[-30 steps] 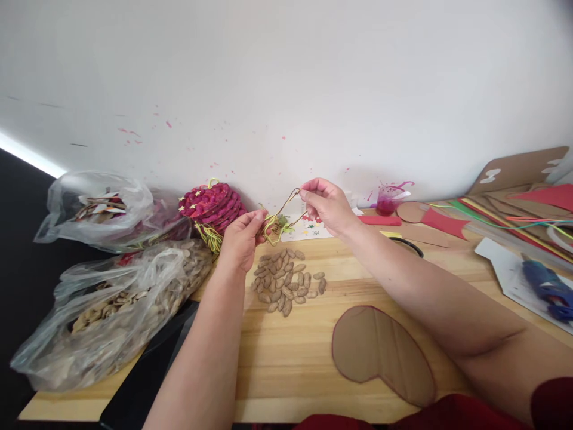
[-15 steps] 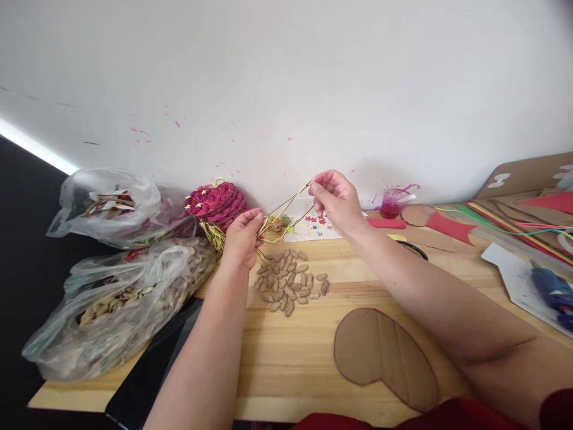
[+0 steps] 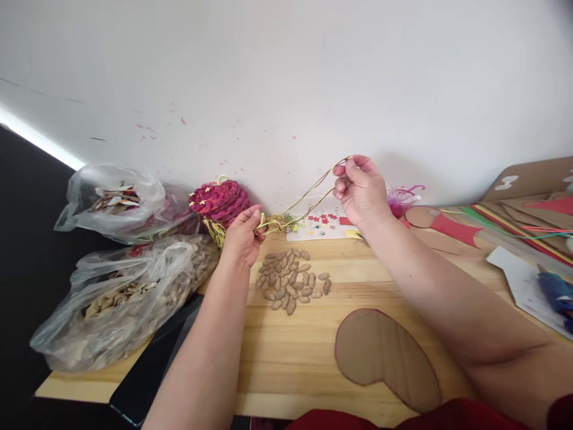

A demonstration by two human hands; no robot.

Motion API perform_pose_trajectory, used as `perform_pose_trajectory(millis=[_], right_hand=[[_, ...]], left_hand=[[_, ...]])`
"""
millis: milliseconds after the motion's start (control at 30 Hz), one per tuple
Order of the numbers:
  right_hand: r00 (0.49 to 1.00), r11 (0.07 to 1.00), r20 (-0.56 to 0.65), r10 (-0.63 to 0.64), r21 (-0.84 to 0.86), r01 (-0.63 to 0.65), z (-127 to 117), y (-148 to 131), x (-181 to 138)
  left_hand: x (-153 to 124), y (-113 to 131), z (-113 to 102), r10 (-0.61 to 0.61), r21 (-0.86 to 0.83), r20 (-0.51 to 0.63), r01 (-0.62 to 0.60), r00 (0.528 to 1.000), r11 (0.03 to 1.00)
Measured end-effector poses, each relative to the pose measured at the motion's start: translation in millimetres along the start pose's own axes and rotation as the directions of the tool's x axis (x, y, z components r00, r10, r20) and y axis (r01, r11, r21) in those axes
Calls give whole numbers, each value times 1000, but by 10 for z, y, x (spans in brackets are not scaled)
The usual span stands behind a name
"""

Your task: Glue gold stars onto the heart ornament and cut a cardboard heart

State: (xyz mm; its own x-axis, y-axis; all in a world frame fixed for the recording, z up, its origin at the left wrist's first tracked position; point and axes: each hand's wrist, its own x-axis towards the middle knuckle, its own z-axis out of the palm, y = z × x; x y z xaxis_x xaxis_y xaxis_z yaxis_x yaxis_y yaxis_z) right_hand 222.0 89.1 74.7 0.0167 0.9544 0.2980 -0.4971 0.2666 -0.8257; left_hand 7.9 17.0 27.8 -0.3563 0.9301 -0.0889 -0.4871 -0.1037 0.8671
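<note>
Yellow and brown string [image 3: 308, 195] stretches between my two hands above the table. My left hand [image 3: 245, 233] pinches its tangled lower end, in front of the pink and purple craft piece. Higher up on the right, my right hand [image 3: 362, 188] pinches the other end, pulling out a long loop. Below the hands lies a loose pile of unshelled peanuts [image 3: 290, 280]. Nearer to me is a cardboard heart [image 3: 385, 355] with a dark reddish edge, lying flat and partly beside my right forearm.
Clear plastic bags, one of scraps [image 3: 119, 200] and one of shells [image 3: 129, 298], stand at the left. Behind are the pink and purple craft piece [image 3: 221, 203] and a star sheet [image 3: 320, 227]. A blue glue gun [image 3: 557, 292] and coloured strips [image 3: 514, 221] lie right.
My right hand has moved up and to the right, drawing the string out longer. My left hand has stayed nearly in place, still holding its end.
</note>
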Motion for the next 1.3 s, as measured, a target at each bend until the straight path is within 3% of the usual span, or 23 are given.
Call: perform_pose_trajectory(millis=[167,400,800,900,1033,1200,1300], right_hand=[[998,999,-65,-24,20,25,-32,-6,42],[982,998,-188,8,69,5,-43,-12,105],[954,994,-299,0,105,33,-183,-30,264],[979,1000,-202,-22,8,24,-172,-14,230],[997,983,61,-47,-177,57,-118,3,121],[939,906,336,-68,-372,199,-34,-4,-35],[904,854,428,-23,-462,240,17,-15,-137]], left_hand=[[43,63,-21,70,-80,-107,-79,992,994],[78,178,-60,65,-167,-258,-110,964,980],[70,234,-121,72,-196,-223,-117,972,974],[64,238,-120,75,-167,-210,-111,975,980],[47,232,-105,126,-128,-188,-152,974,980],[6,222,-60,114,-122,-173,-137,978,983],[-46,164,0,90,-110,-81,-99,993,989]])
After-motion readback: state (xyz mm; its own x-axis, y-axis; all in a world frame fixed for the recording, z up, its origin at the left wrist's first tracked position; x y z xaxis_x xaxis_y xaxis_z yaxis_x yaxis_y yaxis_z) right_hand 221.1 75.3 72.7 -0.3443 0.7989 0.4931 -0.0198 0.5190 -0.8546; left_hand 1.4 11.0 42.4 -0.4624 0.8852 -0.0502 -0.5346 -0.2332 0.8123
